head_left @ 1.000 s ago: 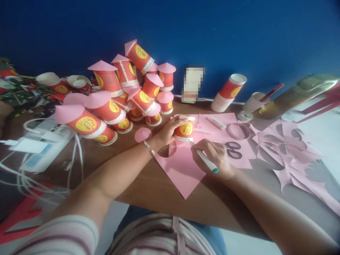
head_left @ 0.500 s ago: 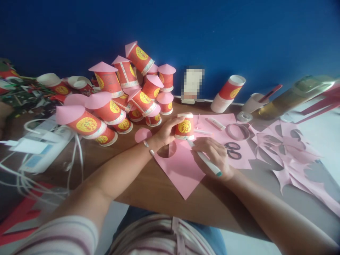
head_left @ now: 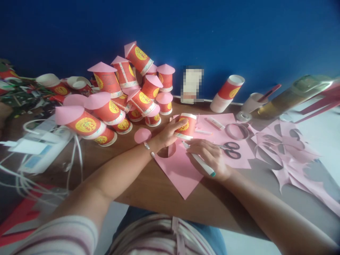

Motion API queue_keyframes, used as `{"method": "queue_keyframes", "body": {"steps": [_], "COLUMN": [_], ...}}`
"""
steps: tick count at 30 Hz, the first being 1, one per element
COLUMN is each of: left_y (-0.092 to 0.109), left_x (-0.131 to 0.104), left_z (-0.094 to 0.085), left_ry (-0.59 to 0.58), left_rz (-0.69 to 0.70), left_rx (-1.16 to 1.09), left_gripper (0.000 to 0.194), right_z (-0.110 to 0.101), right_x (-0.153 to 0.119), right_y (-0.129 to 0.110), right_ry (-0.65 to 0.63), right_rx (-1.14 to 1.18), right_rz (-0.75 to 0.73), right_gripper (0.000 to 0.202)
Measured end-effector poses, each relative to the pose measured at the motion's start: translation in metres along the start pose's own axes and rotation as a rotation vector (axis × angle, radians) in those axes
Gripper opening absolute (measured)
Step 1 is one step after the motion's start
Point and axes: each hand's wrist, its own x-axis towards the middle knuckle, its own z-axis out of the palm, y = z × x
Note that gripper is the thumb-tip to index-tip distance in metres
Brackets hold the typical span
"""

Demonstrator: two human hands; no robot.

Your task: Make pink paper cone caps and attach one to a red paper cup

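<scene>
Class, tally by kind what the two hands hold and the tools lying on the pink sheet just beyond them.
Paper cup, in the left hand: 1
Pen, in the right hand: 1
Scissors: 1
Tape ring: 1
Small white sticks: 2
Total: 6
</scene>
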Motion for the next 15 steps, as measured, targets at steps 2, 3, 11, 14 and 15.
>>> {"method": "queue_keyframes", "body": {"steps": [2, 3, 11, 14, 15], "left_y": [0.0021, 0.0031, 0.0043, 0.0031, 0.0028], "left_x": [-0.0004, -0.0004, -0.0011, -0.0011, -0.0012], "left_z": [0.003, 0.0042, 0.0042, 0.0025, 0.0021], "left_ry": [-0.084, -0.109, -0.117, -0.126, -0.125], "left_rz": [0.025, 0.034, 0.036, 0.035, 0.03], "left_rx": [0.039, 0.048, 0.096, 0.124, 0.127], "left_gripper": [0.036, 0.038, 0.036, 0.035, 0.035], "right_z": [-0.0005, -0.0009, -0.0028, -0.0026, -0.0024], "right_x": [0.0007, 0.0017, 0.0082, 0.0096, 0.01], "right_y": [-0.0002, -0.0007, -0.0047, -0.0052, -0.0053], "right_ry": [-0.004, 0.007, 0.075, 0.065, 0.061], "right_rx": [0.012, 0.01, -0.037, -0.047, -0.051], "right_rz": [-0.015, -0.018, 0.068, 0.073, 0.076], "right_gripper": [0.026, 0.026, 0.018, 0.017, 0.016]}}
